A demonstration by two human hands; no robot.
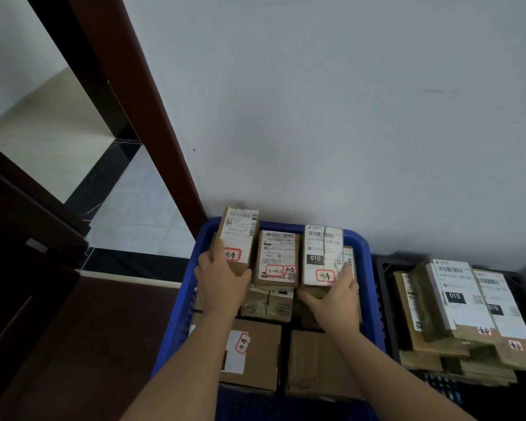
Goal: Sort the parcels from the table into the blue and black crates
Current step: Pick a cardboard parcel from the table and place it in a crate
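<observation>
Pale grey wall point(346, 117) fills the upper view, with a dark red-brown door frame point(140, 110) slanting down to the floor beside a blue crate point(176, 323). Both hands work inside that crate, at its far end against the wall. Left hand point(222, 284), fingers curled, grips the near end of a tall cardboard parcel point(239, 235) standing in the far left corner, thumb lying on its labelled face by a red-bordered sticker. Right hand point(336, 299) grips the near end of a white-labelled parcel point(322, 253) marked 010, fingers wrapped up its right side, thumb beneath; whether it is lifted or resting cannot be told. Between the two sits a third parcel point(277, 256), touching or nearly touching both, also with red-bordered stickers. Nearer the camera, two larger brown boxes point(255, 354) lie flat side by side, partly under the forearms, filling the crate's near half. Little free room shows in the blue crate; parcels reach close to the rim on both sides. Just right of it, touching or almost so, stands a black crate point(386, 299) stacked with flat parcels point(456, 302) bearing white labels, the pile rising above its rim. Left of the blue crate, dark reddish floor point(88, 344) lies open.
</observation>
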